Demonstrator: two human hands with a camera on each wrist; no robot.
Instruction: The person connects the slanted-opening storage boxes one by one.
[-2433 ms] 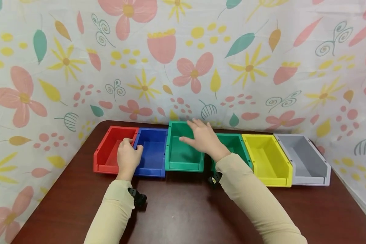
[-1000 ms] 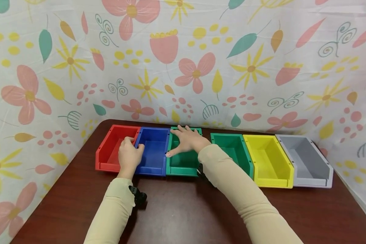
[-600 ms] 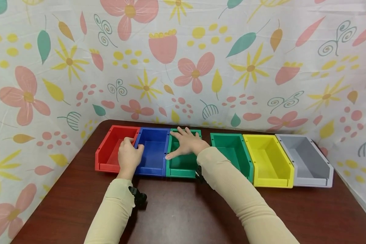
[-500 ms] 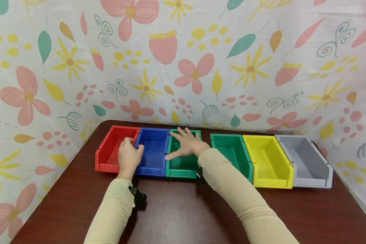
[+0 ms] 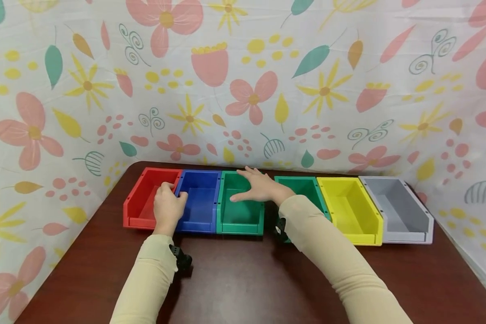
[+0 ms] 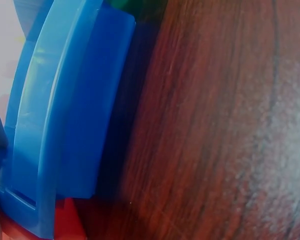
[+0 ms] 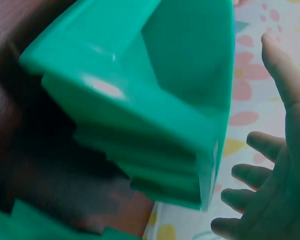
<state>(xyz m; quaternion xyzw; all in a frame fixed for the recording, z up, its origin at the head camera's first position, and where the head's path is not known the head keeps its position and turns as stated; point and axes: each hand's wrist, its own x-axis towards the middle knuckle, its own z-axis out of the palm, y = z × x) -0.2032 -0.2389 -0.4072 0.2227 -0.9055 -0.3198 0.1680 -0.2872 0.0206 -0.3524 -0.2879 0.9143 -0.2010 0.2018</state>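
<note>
My left hand [image 5: 169, 207] grips the adjoining side walls of the red bin [image 5: 143, 202] and the blue bin [image 5: 200, 209], fingers bent over the top edge. In the left wrist view the front of the blue bin [image 6: 80, 110] fills the left side, with only a sliver of finger showing. Against the blue bin's right side stands a green bin [image 5: 240, 225]. Over its right wall hovers my right hand [image 5: 261, 186], fingers spread and thumb pointing left. The right wrist view shows that hand [image 7: 275, 175] apart from the green bin [image 7: 140, 75], holding nothing.
A second green bin [image 5: 308, 191], partly behind the right forearm, stands past a gap to the right. A yellow bin [image 5: 352, 207] and a grey bin [image 5: 402, 211] adjoin it. The dark wooden table [image 5: 235, 279] meets a flowered cloth [image 5: 243, 81] behind.
The left-hand green bin, earlier raised, came down and left against the blue bin under my right hand. That hand has since lifted off and shifted right. The left hand kept its grip.
</note>
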